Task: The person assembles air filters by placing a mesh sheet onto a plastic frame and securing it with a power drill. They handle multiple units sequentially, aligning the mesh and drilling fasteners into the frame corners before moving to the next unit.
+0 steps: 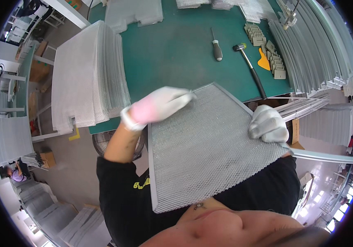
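A silver metal mesh filter panel [213,144] is held tilted in front of my body. Pale metal frame strips run along its left side and its upper right side; its lower edge shows bare mesh. My left hand [164,105], in a white and pink glove, grips the upper left edge with fingers pressed together. My right hand [269,124], in a white glove, is closed at the right edge; its fingertips are hidden. From just below that hand a metal frame strip [324,155] sticks out to the right. Whether it joins the panel's corner I cannot tell.
On the green table [168,57] lie a screwdriver [217,50], a mallet [251,70], an orange scraper [263,59] and several metal corner pieces [278,68]. Mesh sheets [86,76] are stacked at the left, frame strips [308,45] at the right. A floor fan [102,144] stands below the table.
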